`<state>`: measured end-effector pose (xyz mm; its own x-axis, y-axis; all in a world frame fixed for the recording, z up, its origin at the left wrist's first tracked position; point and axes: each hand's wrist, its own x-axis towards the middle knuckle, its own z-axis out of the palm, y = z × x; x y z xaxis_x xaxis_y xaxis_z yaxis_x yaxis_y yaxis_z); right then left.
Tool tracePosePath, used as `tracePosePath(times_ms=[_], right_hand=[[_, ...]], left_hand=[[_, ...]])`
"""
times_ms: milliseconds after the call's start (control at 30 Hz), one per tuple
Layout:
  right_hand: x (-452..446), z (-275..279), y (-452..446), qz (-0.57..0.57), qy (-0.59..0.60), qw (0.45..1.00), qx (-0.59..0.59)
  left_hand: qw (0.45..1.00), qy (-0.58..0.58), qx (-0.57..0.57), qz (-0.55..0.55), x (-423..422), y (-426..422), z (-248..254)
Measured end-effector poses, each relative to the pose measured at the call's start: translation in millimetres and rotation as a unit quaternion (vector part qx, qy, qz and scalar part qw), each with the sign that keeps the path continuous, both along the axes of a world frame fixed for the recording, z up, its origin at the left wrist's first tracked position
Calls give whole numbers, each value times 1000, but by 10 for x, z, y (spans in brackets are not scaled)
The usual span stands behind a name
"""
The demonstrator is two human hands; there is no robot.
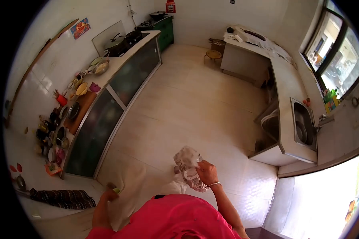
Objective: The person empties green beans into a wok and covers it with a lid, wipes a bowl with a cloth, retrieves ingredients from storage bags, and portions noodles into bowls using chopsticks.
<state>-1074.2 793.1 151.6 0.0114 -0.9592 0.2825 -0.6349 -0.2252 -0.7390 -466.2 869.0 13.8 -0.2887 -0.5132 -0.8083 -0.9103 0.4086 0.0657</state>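
My right hand [207, 172], a bracelet at its wrist, is closed on the upper edge of a crumpled, partly see-through plastic bag [187, 159]. The bag hangs in front of my body, with whitish and brownish patches showing; what it contains is unclear. Low on the left, my left hand [110, 192] has its fingers curled round a small light-green object [116, 191]. Its kind is too small to make out. My legs and the pink top partly hide the floor below.
On the left counter [115, 68] stand a lidded pot [115, 43], bowls, a wooden board [80, 112] and several bottles. A steel sink [303, 123] is set in the right counter. A round stool [212, 54] stands at the back. A dark striped cloth [64, 198] lies lower left.
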Motion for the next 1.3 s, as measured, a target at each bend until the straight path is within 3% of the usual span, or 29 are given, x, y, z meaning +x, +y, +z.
tracePosePath(times_ms=[33,133,167,233,267,300,367,433,600,700,800,867,1067,1167,1300], right_hand=[[19,1,-274,9,-4,1000,6],[98,56,-1041,41,-7,999,5],[84,85,-1173,47,-14,999,-1],[62,95,-1630,47,-6,999,-20],[60,99,-1878,52,-6,998,-17],[83,99,-2123,56,-8,998,-14],[148,76,-2534,67,-13,998,-9],[150,87,-2977,84,-19,996,-9],[161,58,-4205,133,22,991,-8],[136,105,-4976,161,-29,986,-9],[92,27,-5741,180,-30,983,-9],[64,62,-6233,192,-23,981,-15],[144,151,-7596,201,7,979,19],[314,22,-8178,201,-18,979,13],[650,-130,-8906,195,-39,980,11]], left_hand=[[994,7,33,-103,29,-37,-195],[983,-22,61,-172,-121,-477,-722],[989,-4,95,112,-221,-594,-734],[996,60,-21,66,-417,-1153,-772],[944,95,23,316,-520,-1420,-672],[823,144,13,549,-879,-1787,-115],[855,193,-78,474,-1014,-2405,16],[850,234,-144,450,-1218,-2961,96],[815,324,-155,454,-1599,-4153,312],[822,323,-201,424,-1681,-4687,206],[797,287,-155,508,-1652,-5070,74],[825,214,-146,501,-1657,-5278,46],[736,205,-82,640,-1822,-5550,-213],[695,203,13,689,-1863,-5636,-350],[672,149,70,722,-1733,-6049,-444]])
